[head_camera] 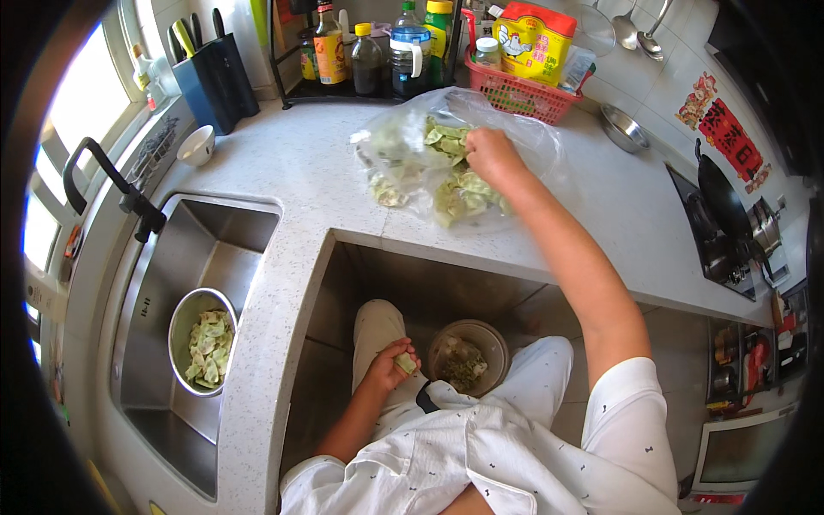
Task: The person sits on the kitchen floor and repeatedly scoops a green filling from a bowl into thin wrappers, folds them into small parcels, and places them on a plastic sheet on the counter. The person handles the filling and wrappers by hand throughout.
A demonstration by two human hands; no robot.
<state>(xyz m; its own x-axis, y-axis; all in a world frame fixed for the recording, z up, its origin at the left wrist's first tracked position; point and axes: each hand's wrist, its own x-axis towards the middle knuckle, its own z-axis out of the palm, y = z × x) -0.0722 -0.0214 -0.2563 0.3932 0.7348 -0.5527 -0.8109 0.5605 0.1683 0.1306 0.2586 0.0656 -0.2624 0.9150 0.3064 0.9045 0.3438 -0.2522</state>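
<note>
My left hand (390, 364), resting by my left knee, holds a pale green flat bean pod (405, 363). My right hand (494, 154) is stretched out over the counter at the mouth of a clear plastic bag (402, 116). Its fingers are closed on flat green bean pods (446, 140) there; how many cannot be told. More pods (473, 193) lie in and under the crumpled plastic. Between my knees stands a round bin (444, 328) with green scraps inside. A metal bowl (175, 335) of pod pieces (211, 347) sits in the sink at left.
A steel sink (212, 418) with a black faucet (125, 193) is on the left. Behind the bag stand a rack of bottles (367, 64) and a red basket (524, 93). A knife block (212, 87), a white bowl (196, 145) and a wok (724, 187) are farther out.
</note>
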